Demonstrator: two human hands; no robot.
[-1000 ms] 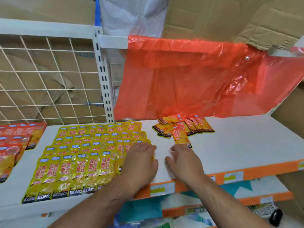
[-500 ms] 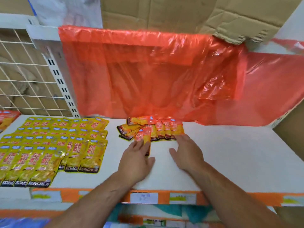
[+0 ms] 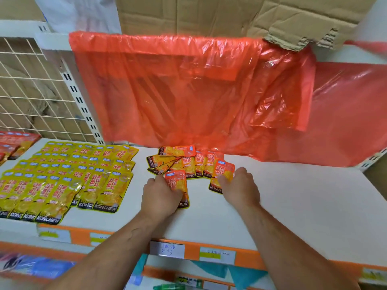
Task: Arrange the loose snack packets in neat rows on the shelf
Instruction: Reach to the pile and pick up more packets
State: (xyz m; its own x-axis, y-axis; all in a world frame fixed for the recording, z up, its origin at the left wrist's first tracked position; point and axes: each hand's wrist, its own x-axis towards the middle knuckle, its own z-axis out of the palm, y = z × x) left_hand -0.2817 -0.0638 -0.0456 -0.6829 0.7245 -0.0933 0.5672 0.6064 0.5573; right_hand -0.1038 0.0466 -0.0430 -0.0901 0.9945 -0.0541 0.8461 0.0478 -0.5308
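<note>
loose snack packets (image 3: 184,162): are lying in a fanned, overlapping heap at the back middle of the white shelf (image 3: 293,206), some turned sideways, just in front of the hanging red plastic bag (image 3: 178,91); they are not yet forming any row.
left hand (image 3: 161,195): is curling its fingers over the lower half of one orange packet (image 3: 176,182), which is lying lengthwise just in front of the heap; the hold is judged to be squaring it up as the start of a front row.
right hand (image 3: 238,189): is pinching the end packet (image 3: 223,170) at the heap's right edge, thumb on its face and fingers behind; the packet is tilting slightly.
reason for the hold: each hand is taking one packet, judged as a way of peeling the heap apart from its front and side without dragging the rest along.
yellow packets (image 3: 69,174): are lying to the left in overlapping, shingled rows with logos toward the shelf edge; judged to be serving as the pattern to match.
gap: bare shelf is separating the yellow block from the heap and from the left hand's packet.
progress: judged early for this heap; most of its packets are awaiting placement.
risk: glossy, overlapping packets are likely to slide and skew their neighbours; the bag behind may be snagging the rear ones.
shelf front: price labels (image 3: 167,251) are sitting on the orange strip (image 3: 191,253) below.
</note>
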